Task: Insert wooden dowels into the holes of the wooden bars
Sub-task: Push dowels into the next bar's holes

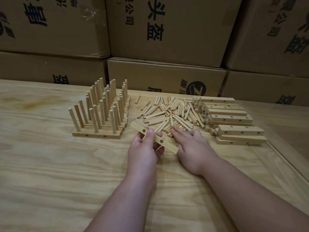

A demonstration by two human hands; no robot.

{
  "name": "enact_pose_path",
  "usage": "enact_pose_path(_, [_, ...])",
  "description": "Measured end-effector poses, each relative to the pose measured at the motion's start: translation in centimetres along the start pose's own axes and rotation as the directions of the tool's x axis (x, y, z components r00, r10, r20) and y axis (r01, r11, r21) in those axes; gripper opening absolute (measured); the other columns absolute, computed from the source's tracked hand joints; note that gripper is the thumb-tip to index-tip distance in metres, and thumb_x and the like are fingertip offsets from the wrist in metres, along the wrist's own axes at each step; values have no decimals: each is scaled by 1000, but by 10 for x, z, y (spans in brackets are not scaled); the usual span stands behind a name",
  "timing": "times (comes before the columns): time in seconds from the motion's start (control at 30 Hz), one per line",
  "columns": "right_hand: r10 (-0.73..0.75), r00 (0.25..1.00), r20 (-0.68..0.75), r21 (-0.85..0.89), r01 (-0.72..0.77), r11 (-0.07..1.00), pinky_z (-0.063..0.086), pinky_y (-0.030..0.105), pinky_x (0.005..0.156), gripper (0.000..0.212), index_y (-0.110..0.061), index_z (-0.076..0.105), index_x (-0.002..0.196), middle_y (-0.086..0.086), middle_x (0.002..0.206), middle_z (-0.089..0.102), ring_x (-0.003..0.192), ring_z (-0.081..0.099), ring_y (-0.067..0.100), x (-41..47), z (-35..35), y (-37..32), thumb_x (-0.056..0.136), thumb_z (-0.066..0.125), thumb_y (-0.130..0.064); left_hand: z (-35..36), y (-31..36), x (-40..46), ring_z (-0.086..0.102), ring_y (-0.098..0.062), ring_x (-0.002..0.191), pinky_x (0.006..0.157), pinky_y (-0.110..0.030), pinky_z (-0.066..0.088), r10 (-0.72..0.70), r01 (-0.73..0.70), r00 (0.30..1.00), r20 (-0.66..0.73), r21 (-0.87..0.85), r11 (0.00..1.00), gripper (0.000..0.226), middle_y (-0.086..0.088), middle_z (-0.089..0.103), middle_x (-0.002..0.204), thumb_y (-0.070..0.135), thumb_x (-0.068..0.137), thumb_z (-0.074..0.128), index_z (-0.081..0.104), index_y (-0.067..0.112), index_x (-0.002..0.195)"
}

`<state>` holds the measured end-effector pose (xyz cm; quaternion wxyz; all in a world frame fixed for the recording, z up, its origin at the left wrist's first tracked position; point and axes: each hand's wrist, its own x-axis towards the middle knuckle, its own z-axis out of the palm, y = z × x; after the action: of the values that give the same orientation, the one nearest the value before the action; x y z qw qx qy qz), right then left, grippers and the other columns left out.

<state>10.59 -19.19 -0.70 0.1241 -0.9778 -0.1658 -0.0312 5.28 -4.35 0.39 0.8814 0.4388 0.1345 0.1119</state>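
My left hand grips a light wooden bar with two visible holes, thumb on top, held slanted just above the table. My right hand lies beside it, fingers stretched out flat and touching the near edge of a loose heap of short wooden dowels. To the left stand finished bars packed side by side, each with several upright dowels in its holes. A stack of bare bars with holes lies to the right of the heap.
The work surface is a pale plywood table with a groove along its right side. Stacked brown cardboard boxes with printed characters form a wall right behind the table. A single dowel lies apart near the back.
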Motion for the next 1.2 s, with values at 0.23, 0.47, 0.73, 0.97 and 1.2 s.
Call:
enact_pose_path(0.23, [34, 999, -10, -46, -35, 998, 24, 37, 106, 62, -41, 23, 154, -26, 162, 16, 128, 24, 16, -7, 0, 1, 93, 20, -46, 1, 1, -1, 60, -16, 74, 60, -26, 54, 0, 0, 1000, -1, 4, 1000, 12, -2, 76, 89, 23, 104, 56, 67, 17, 104])
enact_pose_path(0.47, [31, 996, -83, -39, -35, 999, 26, 36, 105, 65, -41, 20, 155, -22, 162, 18, 127, 24, 14, -14, 0, -1, 91, 23, -44, 2, 1, 0, 60, -22, 83, 61, -27, 54, -10, 10, 1000, -10, -11, 1000, 11, -2, 77, 89, 23, 104, 57, 67, 20, 101])
enact_pose_path(0.73, [30, 985, -167, -12, -32, 999, 31, 35, 104, 55, -38, 42, 142, -23, 147, 38, 121, 32, 13, -15, 1, -2, 89, 34, -25, 1, 1, 0, 55, -27, 89, 61, -27, 53, -10, 10, 1000, -4, -17, 1000, 11, -4, 76, 92, 22, 103, 57, 67, 19, 101])
enact_pose_path(0.97, [104, 977, -186, 99, -87, 991, 26, 34, 110, 67, -38, 38, 148, -22, 151, 37, 133, 28, 13, -14, 1, 2, 87, 36, -9, 1, 1, 1, 55, -25, 87, 62, -28, 53, -12, 12, 1000, 1, -2, 1000, 12, -2, 76, 91, 23, 103, 57, 68, 19, 100])
enact_pose_path(1.2, [151, 969, -196, 114, -130, 985, 19, 35, 113, 75, -42, 33, 150, -25, 154, 28, 136, 19, 13, -12, 1, 5, 85, 37, -6, 1, 0, 0, 56, -26, 88, 62, -27, 53, -9, 9, 1000, -2, 8, 1000, 13, -2, 77, 90, 23, 104, 57, 68, 20, 99])
